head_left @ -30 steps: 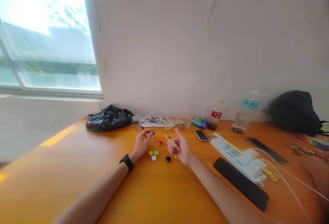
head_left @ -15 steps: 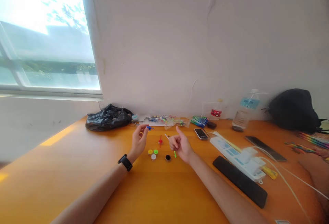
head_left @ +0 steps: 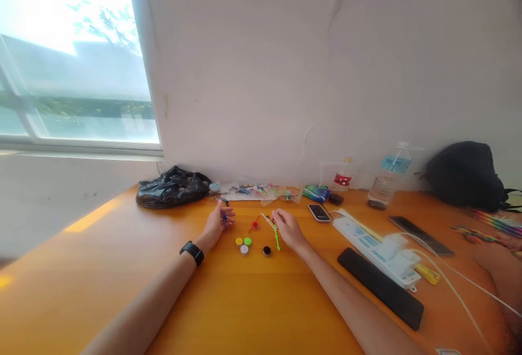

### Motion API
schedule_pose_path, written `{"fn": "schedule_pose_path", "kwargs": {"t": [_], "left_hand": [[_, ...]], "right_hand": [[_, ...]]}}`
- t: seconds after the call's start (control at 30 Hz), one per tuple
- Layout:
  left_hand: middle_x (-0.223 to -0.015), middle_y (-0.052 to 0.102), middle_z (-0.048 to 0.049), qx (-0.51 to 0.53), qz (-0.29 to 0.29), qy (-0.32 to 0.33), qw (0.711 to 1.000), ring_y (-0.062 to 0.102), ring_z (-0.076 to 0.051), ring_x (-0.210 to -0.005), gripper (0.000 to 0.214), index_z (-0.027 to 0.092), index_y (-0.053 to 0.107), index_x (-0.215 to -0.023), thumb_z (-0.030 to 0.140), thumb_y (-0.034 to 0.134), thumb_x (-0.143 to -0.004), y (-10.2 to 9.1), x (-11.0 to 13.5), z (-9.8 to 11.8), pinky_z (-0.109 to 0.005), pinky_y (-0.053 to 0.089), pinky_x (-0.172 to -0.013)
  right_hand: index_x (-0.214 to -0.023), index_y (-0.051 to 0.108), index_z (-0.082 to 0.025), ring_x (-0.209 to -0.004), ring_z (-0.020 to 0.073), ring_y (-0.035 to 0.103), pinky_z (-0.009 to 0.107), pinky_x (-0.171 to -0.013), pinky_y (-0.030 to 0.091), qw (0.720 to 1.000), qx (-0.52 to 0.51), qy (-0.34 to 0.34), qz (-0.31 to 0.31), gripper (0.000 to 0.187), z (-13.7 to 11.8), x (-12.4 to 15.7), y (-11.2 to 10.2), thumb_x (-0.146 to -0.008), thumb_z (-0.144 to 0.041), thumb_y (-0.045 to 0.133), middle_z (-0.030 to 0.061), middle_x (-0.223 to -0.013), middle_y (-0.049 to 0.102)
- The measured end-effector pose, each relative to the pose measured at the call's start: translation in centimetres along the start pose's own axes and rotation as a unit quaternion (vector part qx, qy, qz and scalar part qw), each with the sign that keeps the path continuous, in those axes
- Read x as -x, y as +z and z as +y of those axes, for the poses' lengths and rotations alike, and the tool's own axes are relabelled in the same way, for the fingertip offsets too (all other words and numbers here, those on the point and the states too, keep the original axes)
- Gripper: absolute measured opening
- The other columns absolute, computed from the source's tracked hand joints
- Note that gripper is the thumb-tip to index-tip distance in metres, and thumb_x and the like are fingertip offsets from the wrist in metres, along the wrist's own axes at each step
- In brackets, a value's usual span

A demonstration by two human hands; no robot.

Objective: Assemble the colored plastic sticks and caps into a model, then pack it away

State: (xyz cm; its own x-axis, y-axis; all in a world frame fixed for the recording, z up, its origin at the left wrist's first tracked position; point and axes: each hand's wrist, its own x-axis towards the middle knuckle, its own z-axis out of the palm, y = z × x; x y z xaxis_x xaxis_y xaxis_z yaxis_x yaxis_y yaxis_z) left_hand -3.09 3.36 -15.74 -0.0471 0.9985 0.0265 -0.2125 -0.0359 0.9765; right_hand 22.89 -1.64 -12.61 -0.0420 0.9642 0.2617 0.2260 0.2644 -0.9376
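While your left hand (head_left: 219, 222) pinches the blue stick (head_left: 224, 220) steady, your right hand (head_left: 286, 226) grips the green stick (head_left: 276, 237) tip-down, little caps (head_left: 243, 245) sitting just below both grips.

An orange wooden table (head_left: 253, 300) fills the lower part of the view, its far edge meeting a plain off-white wall (head_left: 310, 72) at twelve o'clock. The plaster shows a few faint cracks and scuffs. At ten o'clock a large window (head_left: 69, 56) with a pale frame lets in strong daylight, with sky, a building and a band of trees beyond. Below it runs a white sill. A patch of sunlight (head_left: 87, 218) lies on the table's left edge at nine o'clock.
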Motion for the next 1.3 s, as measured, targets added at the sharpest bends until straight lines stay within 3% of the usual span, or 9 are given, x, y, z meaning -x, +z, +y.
{"fn": "schedule_pose_path", "kwargs": {"t": [0.07,0.2,0.33,0.43,0.5,0.7,0.87,1.13,1.3], "left_hand": [[-0.082,0.07,-0.012,-0.103,-0.017,0.037,0.994,0.067,-0.019,-0.064,0.061,0.015,0.066,-0.091,0.073,0.048,-0.088,0.0,0.1,-0.4,-0.033,0.054,-0.063],[-0.085,0.072,-0.0091,-0.237,-0.019,0.11,0.965,0.066,-0.023,-0.076,0.037,0.017,0.07,-0.096,0.049,0.074,-0.077,0.1,0.5,-1.3,-0.036,0.052,-0.073],[-0.103,0.073,-0.0131,-0.388,0.009,0.199,0.9,0.065,-0.027,-0.094,0.032,0.02,0.068,-0.114,0.03,0.065,-0.084,-0.3,1.0,-1.6,-0.039,0.047,-0.087],[-0.094,0.072,-0.0159,-0.527,0.024,0.222,0.82,0.063,-0.032,-0.094,0.022,0.019,0.069,-0.105,0.031,0.058,-0.09,-0.6,1.4,-1.5,-0.04,0.045,-0.083],[-0.094,0.072,-0.0163,-0.555,0.025,0.237,0.797,0.062,-0.034,-0.098,0.019,0.02,0.069,-0.101,0.032,0.059,-0.09,-0.6,1.5,-1.5,-0.041,0.044,-0.084],[-0.114,0.072,-0.0116,-0.516,0.039,0.323,0.792,0.059,-0.032,-0.108,0.025,0.024,0.068,-0.113,0.028,0.06,-0.09,0.5,2.2,-0.4,-0.043,0.043,-0.093],[-0.084,0.072,-0.0076,-0.522,-0.066,0.36,0.77,0.065,-0.027,-0.084,0.019,0.026,0.07,-0.083,0.044,0.067,-0.087,2.3,4.7,1.0,-0.037,0.045,-0.078],[-0.074,0.071,-0.0083,-0.571,-0.196,0.379,0.701,0.066,-0.028,-0.074,0.005,0.027,0.071,-0.075,0.025,0.068,-0.078,3.2,6.7,2.1,-0.036,0.042,-0.069],[-0.085,0.074,-0.009,-0.533,-0.214,0.374,0.728,0.068,-0.028,-0.082,0.017,0.028,0.075,-0.09,0.02,0.063,-0.081,3.0,6.5,2.4,-0.037,0.046,-0.073]], "right_hand": [[-0.076,0.056,-0.021,-0.062,0.0152,0.045,0.029,-0.06,0.024,0.98,0.19,-0.055,0.008,0.034,0.0,0.4,-0.3,-0.097,-0.047,0.053,-0.0011,-0.065,0.051],[-0.086,0.061,-0.02,-0.074,0.0175,0.056,0.03,-0.064,0.025,0.89,0.446,-0.086,-0.038,0.006,0.0,1.3,-0.5,-0.092,-0.021,0.057,0.0047,-0.084,0.067],[-0.089,0.064,-0.019,-0.078,0.0201,0.061,0.031,-0.065,0.027,0.857,0.505,-0.068,-0.075,0.009,-0.2,1.7,-0.4,-0.086,-0.015,0.057,0.0075,-0.088,0.07],[-0.088,0.064,-0.019,-0.079,0.0216,0.063,0.032,-0.064,0.027,0.842,0.531,-0.056,-0.074,0.008,-0.3,1.7,-0.4,-0.086,-0.017,0.057,0.0092,-0.089,0.072],[-0.087,0.065,-0.019,-0.08,0.0227,0.064,0.032,-0.064,0.028,0.834,0.544,-0.05,-0.076,0.008,-0.3,1.7,-0.5,-0.087,-0.019,0.057,0.0102,-0.09,0.072],[-0.097,0.065,-0.019,-0.085,0.0238,0.067,0.032,-0.066,0.031,0.831,0.55,-0.039,-0.077,0.015,0.0,1.7,-0.5,-0.094,-0.018,0.051,0.0115,-0.096,0.074],[-0.101,0.062,-0.017,-0.087,0.0252,0.068,0.033,-0.067,0.032,0.833,0.547,-0.031,-0.074,0.018,0.6,1.4,-0.5,-0.102,-0.023,0.045,0.014,-0.099,0.073],[-0.105,0.054,-0.018,-0.086,0.0233,0.065,0.031,-0.065,0.028,0.847,0.531,-0.013,-0.02,0.017,0.2,0.7,-0.6,-0.106,-0.022,0.037,0.0125,-0.098,0.072],[-0.098,0.05,-0.02,-0.077,0.0212,0.063,0.03,-0.063,0.027,0.886,0.459,-0.055,0.043,0.016,-0.3,0.6,-0.4,-0.105,-0.024,0.037,0.0069,-0.088,0.069]]}}
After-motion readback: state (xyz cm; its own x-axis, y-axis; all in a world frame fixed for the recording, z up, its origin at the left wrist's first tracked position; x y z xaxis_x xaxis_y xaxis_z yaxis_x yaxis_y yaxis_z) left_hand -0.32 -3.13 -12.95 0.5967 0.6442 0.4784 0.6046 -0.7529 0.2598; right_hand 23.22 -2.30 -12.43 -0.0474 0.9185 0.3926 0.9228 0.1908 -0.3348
